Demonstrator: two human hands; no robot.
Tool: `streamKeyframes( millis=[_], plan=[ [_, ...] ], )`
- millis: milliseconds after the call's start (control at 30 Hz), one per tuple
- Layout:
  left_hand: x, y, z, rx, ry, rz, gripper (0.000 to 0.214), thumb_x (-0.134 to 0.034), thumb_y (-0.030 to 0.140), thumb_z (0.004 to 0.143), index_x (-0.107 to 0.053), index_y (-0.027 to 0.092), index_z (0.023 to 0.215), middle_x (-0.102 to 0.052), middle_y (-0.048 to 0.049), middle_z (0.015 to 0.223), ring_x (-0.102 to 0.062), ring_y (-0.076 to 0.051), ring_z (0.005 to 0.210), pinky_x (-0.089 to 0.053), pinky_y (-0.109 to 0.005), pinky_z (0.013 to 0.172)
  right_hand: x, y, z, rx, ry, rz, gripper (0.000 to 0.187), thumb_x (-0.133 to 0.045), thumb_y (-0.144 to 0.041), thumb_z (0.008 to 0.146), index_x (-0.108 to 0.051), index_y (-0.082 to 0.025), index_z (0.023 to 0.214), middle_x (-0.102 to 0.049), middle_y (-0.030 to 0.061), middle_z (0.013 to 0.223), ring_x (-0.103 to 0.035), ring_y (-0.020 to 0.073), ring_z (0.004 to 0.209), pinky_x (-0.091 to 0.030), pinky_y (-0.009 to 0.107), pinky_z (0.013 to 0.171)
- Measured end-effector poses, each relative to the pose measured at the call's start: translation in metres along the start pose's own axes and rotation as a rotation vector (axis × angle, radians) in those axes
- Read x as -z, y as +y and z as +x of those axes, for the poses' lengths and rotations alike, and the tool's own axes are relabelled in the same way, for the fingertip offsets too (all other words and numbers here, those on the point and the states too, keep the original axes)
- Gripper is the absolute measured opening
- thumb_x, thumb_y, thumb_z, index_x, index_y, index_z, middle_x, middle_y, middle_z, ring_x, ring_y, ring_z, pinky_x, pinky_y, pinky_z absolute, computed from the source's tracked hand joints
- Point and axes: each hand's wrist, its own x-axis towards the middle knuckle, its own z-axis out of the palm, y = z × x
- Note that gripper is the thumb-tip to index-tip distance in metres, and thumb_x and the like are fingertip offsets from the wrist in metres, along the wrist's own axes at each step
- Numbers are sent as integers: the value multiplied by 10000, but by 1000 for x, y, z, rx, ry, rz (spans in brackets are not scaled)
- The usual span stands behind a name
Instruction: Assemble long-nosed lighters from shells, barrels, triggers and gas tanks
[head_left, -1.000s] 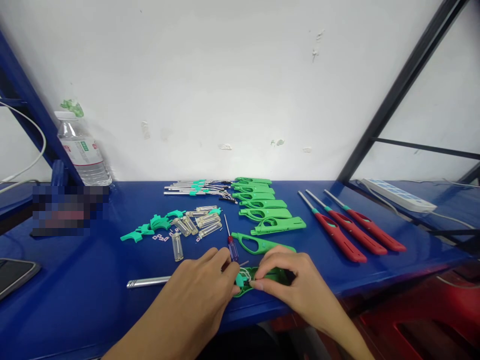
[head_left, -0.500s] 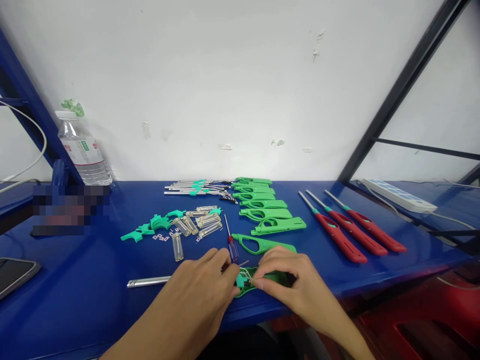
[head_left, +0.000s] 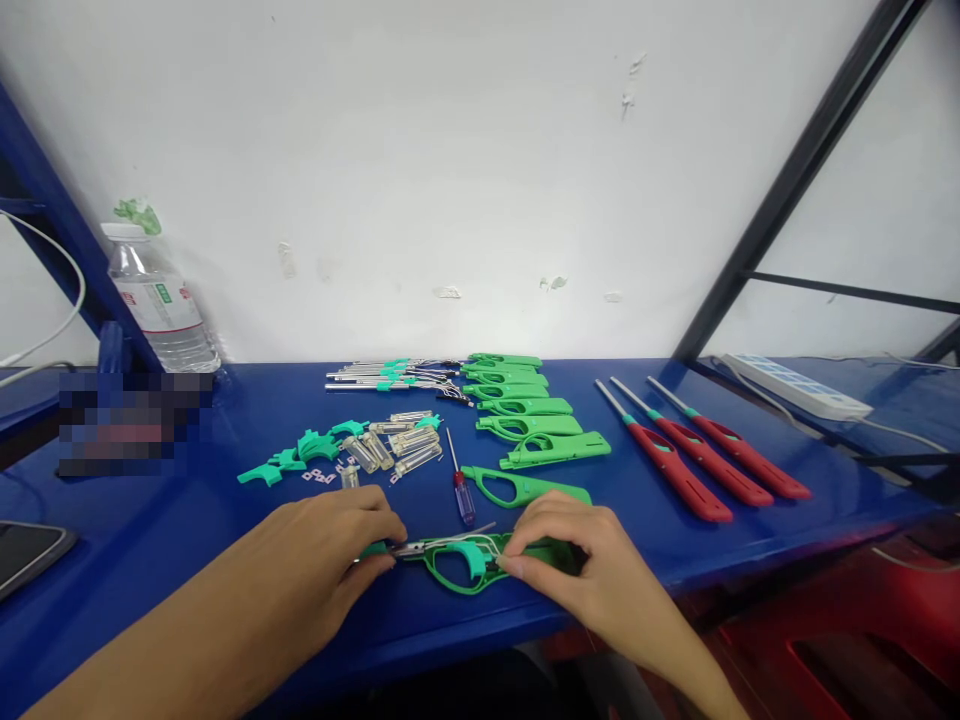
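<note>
A green lighter shell [head_left: 457, 565] with a teal trigger and thin wires lies near the front edge of the blue table [head_left: 187, 530]. My right hand [head_left: 577, 560] pinches the shell's handle end, fingers closed on it. My left hand [head_left: 322, 550] is closed over the metal tube end of the same lighter, at the shell's left; the tube is mostly hidden under the fingers. A small screwdriver [head_left: 459, 480] with a red and blue handle lies just behind the shell.
Green shell halves [head_left: 525, 420], metal tubes [head_left: 390, 378], teal triggers [head_left: 300, 450] and clear fuel tanks [head_left: 397, 445] lie in the middle. Three red lighters [head_left: 697, 460] lie right. A water bottle [head_left: 157, 300], a phone [head_left: 26, 550] and a power strip [head_left: 795, 388] stand around.
My left hand slid left along the lighter to the tube end, uncovering the teal trigger and the shell's loop. The right hand stayed in place.
</note>
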Motion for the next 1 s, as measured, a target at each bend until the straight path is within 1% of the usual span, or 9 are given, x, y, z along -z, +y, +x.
streamKeyframes(
  millis=[100,267,367,500,633,733,867,933,1000],
  plan=[
    [-1,3,4,14,-112,-3,339,-520,108,1000,-813,269,943,-779,-15,993,-761,-206,885,-527,-277,763,0,-1,0,0,-3,-3,95,-812,-236,949,-806,-269,860,-803,-28,865,-706,181,858,-487,314,818],
    [-7,9,4,12,-38,9,353,-471,138,1023,-766,239,857,-734,-25,925,-717,-200,803,-485,-299,721,0,0,-1,-6,-13,-10,81,-813,-242,948,-810,-271,872,-799,-15,862,-703,198,863,-488,325,814],
    [-6,15,4,44,-64,26,347,-466,148,1045,-744,225,853,-725,-33,933,-708,-208,791,-487,-321,725,0,0,-1,-10,-17,-5,82,-812,-258,952,-811,-270,870,-796,-15,859,-701,196,859,-487,324,813],
    [-3,21,7,75,-130,78,350,-463,125,1043,-771,217,905,-729,-61,999,-731,-241,865,-523,-348,776,0,0,1,-7,-12,-6,84,-819,-265,949,-809,-268,865,-798,-18,859,-705,192,857,-487,322,810],
    [-3,22,5,69,-114,40,335,-469,161,1054,-786,243,988,-745,-61,1057,-744,-257,935,-561,-377,849,-1,0,0,-4,-10,-14,87,-817,-262,949,-801,-263,864,-801,-12,865,-713,200,857,-493,328,813],
    [1,13,3,76,-56,29,318,-479,199,1041,-787,266,1083,-764,-71,1143,-750,-287,1012,-574,-422,914,-1,-1,-1,15,5,-25,89,-800,-266,963,-791,-259,875,-800,-7,877,-715,202,861,-497,332,816],
    [16,-11,2,150,41,63,335,-473,272,1029,-782,277,1158,-785,-69,1214,-740,-349,1124,-564,-475,973,-2,-3,-2,68,65,-30,134,-752,-288,1001,-772,-251,874,-782,-2,859,-704,198,848,-493,339,814],
    [24,-24,0,206,92,97,369,-440,259,1036,-770,281,1199,-779,-52,1252,-722,-357,1170,-537,-471,1004,-2,-3,-2,74,78,-31,180,-712,-280,1025,-755,-247,853,-767,-4,846,-695,188,835,-489,336,814],
    [29,-32,-2,239,111,136,348,-459,277,1028,-786,275,1144,-795,-44,1179,-741,-342,1088,-542,-441,948,-3,-3,-3,79,84,-36,214,-682,-268,1039,-737,-243,834,-754,-6,831,-686,182,824,-486,334,818]
  ],
)
